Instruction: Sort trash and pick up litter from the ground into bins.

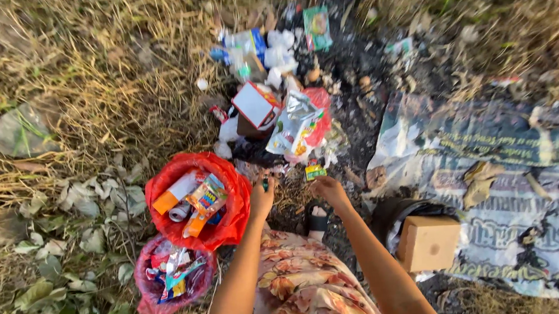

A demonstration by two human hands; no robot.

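My left hand [261,197] is closed around a small dark object, right beside the rim of an open red plastic bag [229,179] that holds wrappers, a roll and small cartons. My right hand [326,188] pinches a small yellow-green wrapper [315,171] just above the dirt. Ahead of both hands lies a litter pile: a white and red carton [255,105], a silvery snack packet [297,123], blue and white packets [247,46]. My floral skirt [300,285] fills the lower middle.
A second pinkish bag [170,277] of wrappers lies at lower left. A brown cardboard box [428,241] sits in a black bag at right, on a large printed sheet [499,156]. Dry grass and grey leaves surround the dark soil. A sandalled foot [317,219] shows between my arms.
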